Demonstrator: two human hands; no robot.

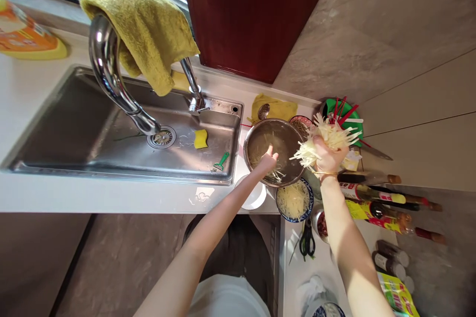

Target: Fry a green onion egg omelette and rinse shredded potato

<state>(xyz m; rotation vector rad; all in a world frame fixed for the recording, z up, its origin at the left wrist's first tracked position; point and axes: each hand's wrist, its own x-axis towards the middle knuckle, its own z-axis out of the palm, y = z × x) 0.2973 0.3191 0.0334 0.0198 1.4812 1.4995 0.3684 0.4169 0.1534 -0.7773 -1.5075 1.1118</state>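
Note:
My right hand (329, 156) is closed around a big bunch of pale shredded potato (330, 133), held up to the right of a metal basin (248, 151). Strips stick out of the fist on several sides. Inside the basin is cloudy water with more loose strips (275, 174). My left hand (269, 160) dips into that water; a couple of its fingertips show and the others are hidden. Just in front of the basin stands a blue-patterned bowl (311, 198) of shredded potato, beside a white plate (255, 199) partly behind my left forearm.
Left is a steel sink (107, 156) with a faucet (106, 64), yellow towel (148, 29), sponge (201, 138) and green peeler (222, 161). Bottles (372, 193) line the right wall. A knife (377, 151), green container (349, 111) and black-handled scissors (307, 242) are close by.

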